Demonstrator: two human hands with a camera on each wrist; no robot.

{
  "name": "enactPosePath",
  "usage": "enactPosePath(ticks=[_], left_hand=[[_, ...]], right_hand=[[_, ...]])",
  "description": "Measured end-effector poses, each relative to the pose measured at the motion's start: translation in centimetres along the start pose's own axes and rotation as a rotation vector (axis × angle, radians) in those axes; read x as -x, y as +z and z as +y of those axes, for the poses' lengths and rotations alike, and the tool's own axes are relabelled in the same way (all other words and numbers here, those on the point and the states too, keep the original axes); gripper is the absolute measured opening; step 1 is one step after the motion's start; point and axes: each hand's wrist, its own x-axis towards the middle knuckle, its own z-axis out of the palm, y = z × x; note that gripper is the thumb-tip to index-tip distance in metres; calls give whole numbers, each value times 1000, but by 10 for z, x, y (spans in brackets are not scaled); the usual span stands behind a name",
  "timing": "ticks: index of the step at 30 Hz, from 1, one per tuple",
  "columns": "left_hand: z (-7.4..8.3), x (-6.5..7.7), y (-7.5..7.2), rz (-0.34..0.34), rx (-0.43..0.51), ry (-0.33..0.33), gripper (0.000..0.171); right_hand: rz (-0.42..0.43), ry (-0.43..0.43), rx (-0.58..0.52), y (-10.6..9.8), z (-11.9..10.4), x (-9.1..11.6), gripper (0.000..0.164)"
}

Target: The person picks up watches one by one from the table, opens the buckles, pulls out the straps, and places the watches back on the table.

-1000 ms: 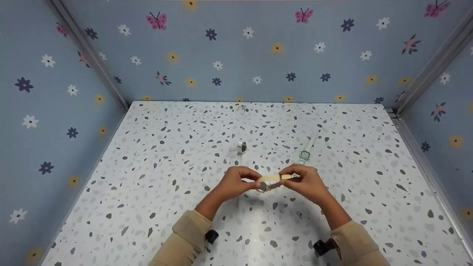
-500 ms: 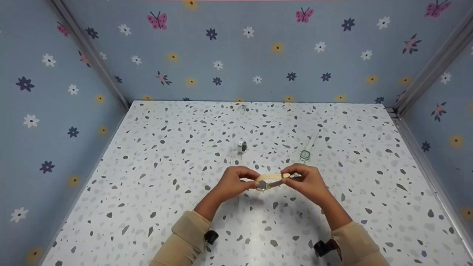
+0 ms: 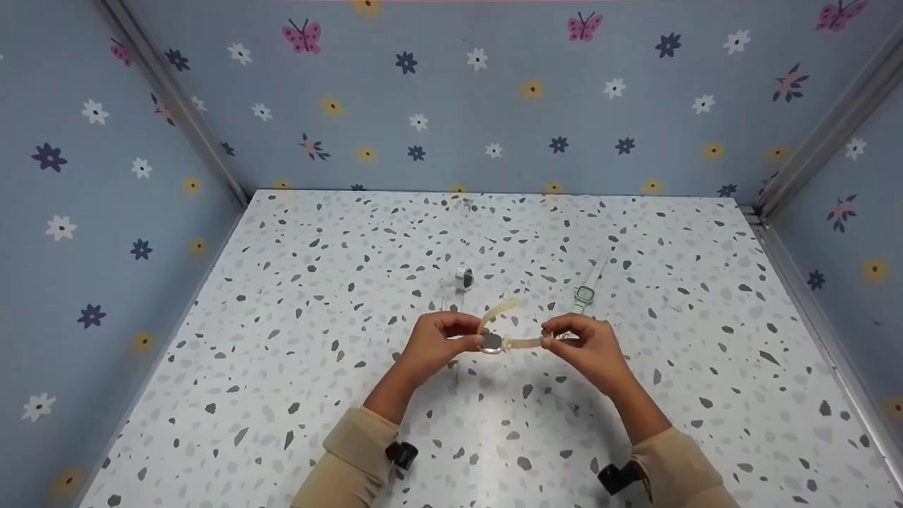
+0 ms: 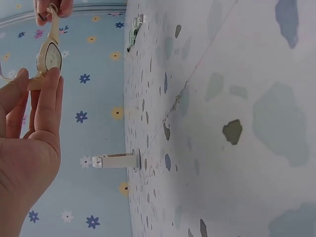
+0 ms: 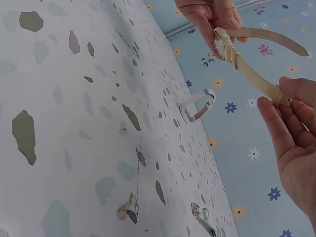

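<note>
A cream-strapped wristwatch [image 3: 492, 343] is stretched between both hands above the table. My left hand [image 3: 439, 347] pinches it at the case, where the strap begins. With thumb and fingers, my right hand [image 3: 587, 347] pinches the buckle end of the strap. The holed strap half [image 5: 277, 38] is loose, curving away from the left fingers with its tip free. In the left wrist view the round dial [image 4: 52, 57] shows beside my left fingertips. The buckle is partly hidden by the right fingers.
Beyond the left hand, a white watch [image 3: 464, 278] stands on the speckled table [image 3: 317, 395]. A pale green watch [image 3: 584, 295] lies stretched out beyond the right hand. Flower-patterned walls [image 3: 451, 92] enclose the back and sides.
The holed strap end has come away from the buckle at the right fingers and now points up and away. My left hand has moved slightly left with the watch case.
</note>
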Motion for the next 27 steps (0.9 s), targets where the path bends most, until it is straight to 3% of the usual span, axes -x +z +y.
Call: enactPosePath(ticks=[8,13,20,27], left_hand=[[2,0,-1,56,139,37,23],[7,-2,0,76,176,61,22],[13,-3,3,170,185,49,26],[16,-5,11,248,144,31,31]], right_hand=[[42,53,-17,1,6,-1,23],[33,90,42,2,11,-1,24],[28,50,155,4,15,1,21],[-10,-18,138,13,8,2,21]])
